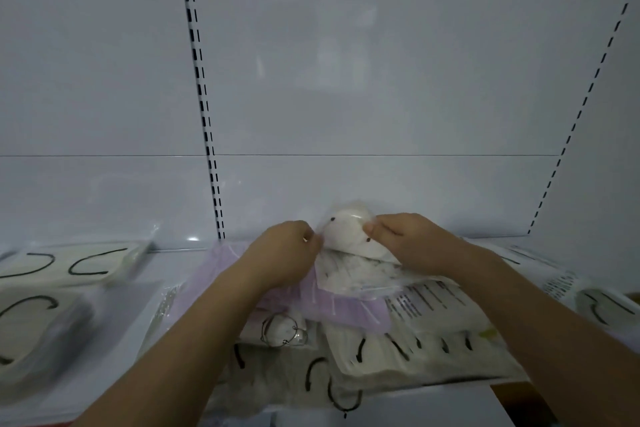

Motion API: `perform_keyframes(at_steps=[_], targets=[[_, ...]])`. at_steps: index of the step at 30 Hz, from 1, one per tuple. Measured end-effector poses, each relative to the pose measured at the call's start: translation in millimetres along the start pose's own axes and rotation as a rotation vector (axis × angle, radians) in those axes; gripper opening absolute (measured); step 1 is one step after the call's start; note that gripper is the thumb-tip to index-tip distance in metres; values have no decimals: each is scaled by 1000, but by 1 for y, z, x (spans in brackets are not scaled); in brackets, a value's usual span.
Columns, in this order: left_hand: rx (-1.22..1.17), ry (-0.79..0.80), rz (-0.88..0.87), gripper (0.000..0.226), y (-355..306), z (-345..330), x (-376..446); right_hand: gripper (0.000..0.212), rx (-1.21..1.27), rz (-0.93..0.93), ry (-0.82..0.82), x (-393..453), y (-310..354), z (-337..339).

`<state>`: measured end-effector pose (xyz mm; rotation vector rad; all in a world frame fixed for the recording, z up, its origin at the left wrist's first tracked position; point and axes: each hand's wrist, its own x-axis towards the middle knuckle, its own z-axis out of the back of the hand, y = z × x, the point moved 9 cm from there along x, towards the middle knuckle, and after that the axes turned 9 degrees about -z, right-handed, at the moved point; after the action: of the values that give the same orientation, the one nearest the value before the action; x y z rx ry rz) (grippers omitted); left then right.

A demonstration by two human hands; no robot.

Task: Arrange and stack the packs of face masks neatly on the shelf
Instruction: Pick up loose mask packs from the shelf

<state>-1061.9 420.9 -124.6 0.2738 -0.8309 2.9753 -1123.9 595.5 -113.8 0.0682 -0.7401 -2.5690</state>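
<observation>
Two hands pinching one clear pack of white cup masks (348, 230), left hand (289, 246) on its left edge, right hand (403, 241) on its right, lilac mask pack (346, 308) below the grip, shelf (194, 244) beneath.

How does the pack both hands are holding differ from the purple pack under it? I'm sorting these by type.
The held pack contains a domed white cup-shaped mask; the purple pack holds flat lilac masks. The held pack is raised near the back panel, gripped by the left hand and right hand; the purple pack lies flat in the pile. Both are in clear plastic.
</observation>
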Motion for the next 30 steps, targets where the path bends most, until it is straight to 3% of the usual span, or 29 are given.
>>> perform_keyframes(at_steps=[5,9,12,15,20,25,27,30], targets=[[-803,3,317,67,-2,-26,1,29,-79,80,-88,-3,8,0],[-1052,46,424,53,-7,-39,7,26,-124,295,-136,-30,26,-9],[-1038,9,508,28,-1,-47,8,31,-81,347,-142,-50,25,-24],[-827,39,594,29,11,-57,10,50,-99,281,-90,-60,18,-33],[-703,-61,489,25,5,-47,14,29,254,209,129,-54,8,-18],[-776,-293,326,26,5,-8,2,37,345,-37,-176,-21,-37,44],[-812,-358,313,31,10,7,-4,48,343,-148,-83,0,-48,45],[-830,-388,320,37,16,9,-6,54,239,-139,91,19,-34,26]])
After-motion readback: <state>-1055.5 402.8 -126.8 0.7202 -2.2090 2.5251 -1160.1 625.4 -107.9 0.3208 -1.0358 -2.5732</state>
